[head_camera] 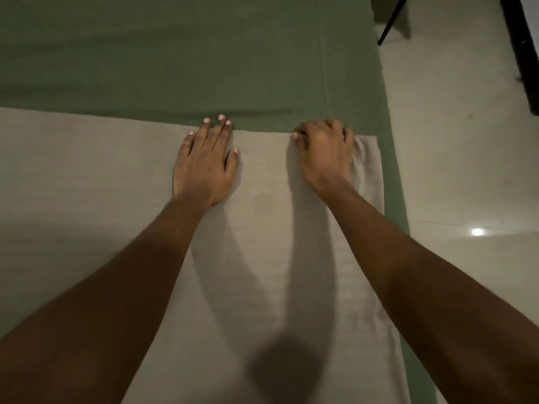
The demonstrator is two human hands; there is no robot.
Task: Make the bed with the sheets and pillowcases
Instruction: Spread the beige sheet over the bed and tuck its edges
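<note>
Fabric [87,170], left hand [204,167] flat, right hand [323,153] gripping

A bedroom, over the bed [392,176].
A green sheet [175,53] spreads far, a pale sheet [87,170] near; glossy tiled floor [452,156] runs along the right, a dark furniture leg [390,20] far right.

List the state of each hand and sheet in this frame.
Left hand: flat, fingers straight, pressing the grey sheet's far edge.
Right hand: fingers curled, gripping the grey sheet near its far right corner.
Grey sheet: spread flat, rumpled by the right hand.
Green sheet: spread underneath, uncovered beyond the grey edge.
</note>
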